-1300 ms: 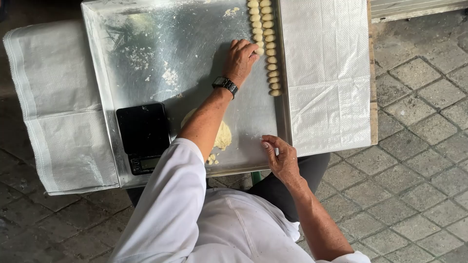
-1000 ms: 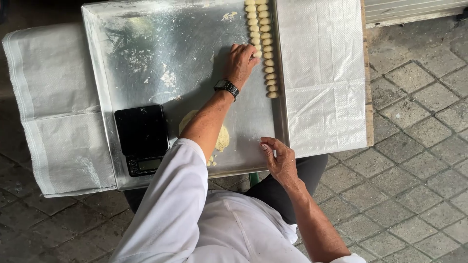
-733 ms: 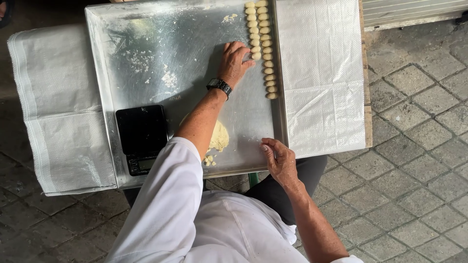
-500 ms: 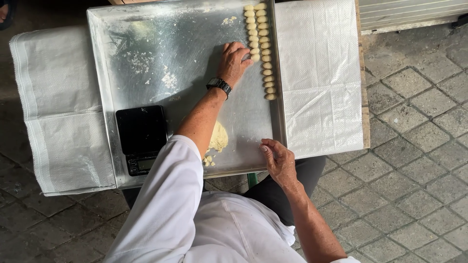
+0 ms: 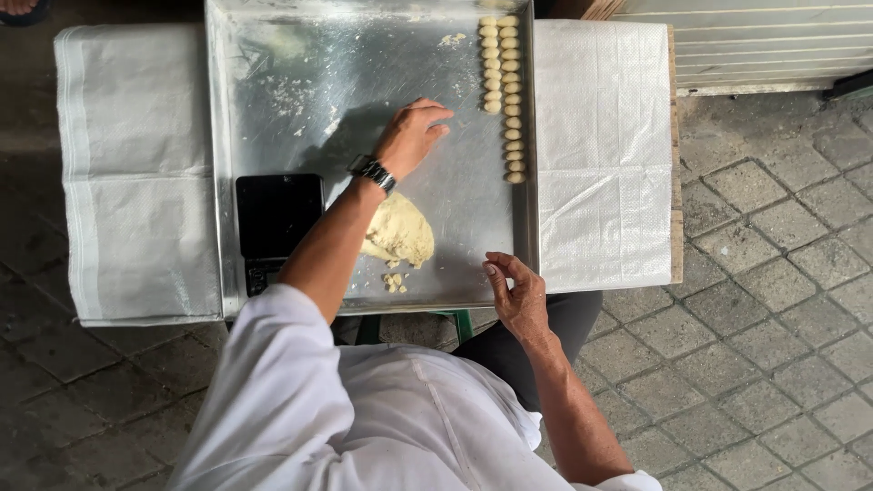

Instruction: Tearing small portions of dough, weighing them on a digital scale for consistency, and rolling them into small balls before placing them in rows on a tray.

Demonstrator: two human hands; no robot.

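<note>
My left hand (image 5: 411,136), with a dark watch on its wrist, lies palm down on the metal tray (image 5: 273,118), fingers slightly curled, nothing visible in it. It is just left of two rows of small dough balls (image 5: 503,91) along the tray's right side. A lump of pale dough (image 5: 400,232) with a few crumbs sits near the tray's front edge, partly hidden by my left forearm. My right hand (image 5: 518,295) rests over the tray's front right rim, fingers loosely bent, nothing seen in it.
A black digital scale (image 5: 277,218) stands on the tray's front left. White woven sheets (image 5: 600,155) cover the table on both sides of the tray. Flour specks (image 5: 291,91) dust the tray. Paving stones (image 5: 773,273) lie to the right.
My left hand has drawn back from the rows of dough balls, to the left and toward me. My right hand has stayed at the tray's front rim.
</note>
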